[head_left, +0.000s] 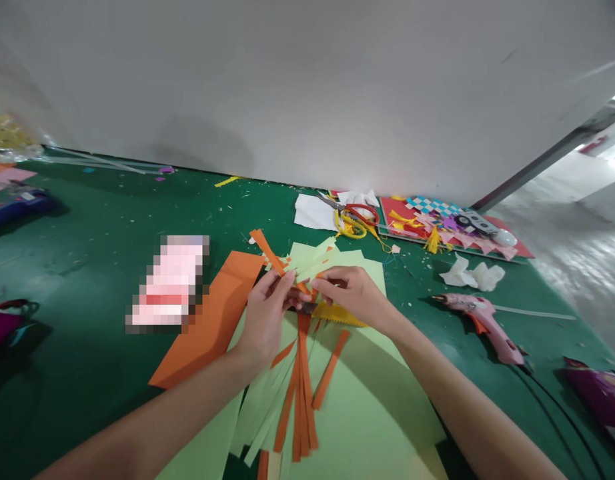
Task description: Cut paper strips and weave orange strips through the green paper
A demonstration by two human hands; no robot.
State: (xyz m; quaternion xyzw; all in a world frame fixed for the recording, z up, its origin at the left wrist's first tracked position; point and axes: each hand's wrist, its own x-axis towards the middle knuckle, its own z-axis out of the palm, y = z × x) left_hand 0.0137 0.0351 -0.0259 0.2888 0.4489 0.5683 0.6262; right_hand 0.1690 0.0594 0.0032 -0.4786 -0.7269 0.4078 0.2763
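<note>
My left hand (265, 313) and my right hand (350, 293) meet at the middle of the green table (87, 233), both pinched on a bundle of orange and light-green paper strips (300, 277). The strips cross between my fingers, some fanning up toward the wall, others hanging down toward me (300, 400). Under my hands lies a large light-green paper sheet (367, 413), with a small yellow zigzag-edged piece (345, 317) beneath my right hand. An orange paper sheet (212, 320) lies just left of my left hand.
A pink glue gun (482, 320) with its cord lies at the right, crumpled white tissue (470, 275) behind it. Red-handled scissors (355, 212), yellow tassels and a red board with a woven checker piece (437, 213) sit by the wall. A pink blurred object (167, 283) lies left.
</note>
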